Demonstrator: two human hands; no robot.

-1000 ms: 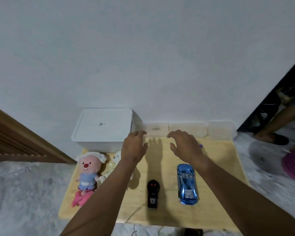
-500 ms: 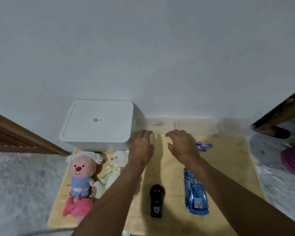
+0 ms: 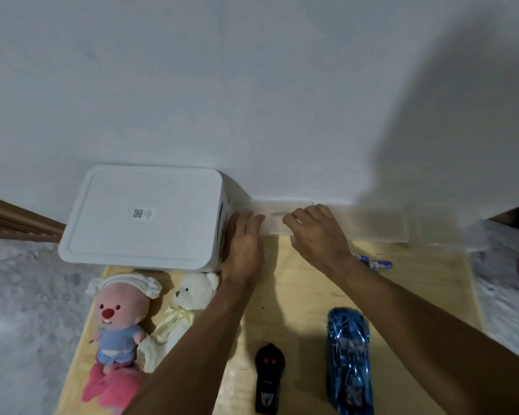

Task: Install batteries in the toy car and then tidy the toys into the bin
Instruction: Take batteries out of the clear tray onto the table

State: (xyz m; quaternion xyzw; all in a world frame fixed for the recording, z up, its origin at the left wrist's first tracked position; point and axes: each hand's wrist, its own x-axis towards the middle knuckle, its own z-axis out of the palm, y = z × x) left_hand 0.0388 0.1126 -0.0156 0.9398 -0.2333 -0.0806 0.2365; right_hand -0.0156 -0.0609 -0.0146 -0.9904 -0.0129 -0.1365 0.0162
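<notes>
Hands were what we led with: our left hand (image 3: 244,250) and right hand (image 3: 318,235) both reached to the middle of the frame, fingers spread and loose, gripping nothing, their tips landing on the near edge of a translucent tray (image 3: 285,218) that ran along the foot of the wall. We judged that was the point of the reach, to draw the tray nearer, though what it held was too blurred for us to tell. The toy car (image 3: 350,359), shiny blue, lay untouched at the lower right of the frame, nose toward the wall, with the black remote (image 3: 268,377) just to its left. The batteries (image 3: 373,262) sat right of centre, peeking out beyond our right wrist, near but not in hand. At the upper left of the wooden table (image 3: 306,295) stood the white bin (image 3: 144,217), lid on, so it would need opening before any tidying. Below it, at lower left, the pink doll (image 3: 119,319) and the white bear (image 3: 189,301) lay side by side, touching, parked clear of the work space. We reckoned the battery job had not yet begun.
</notes>
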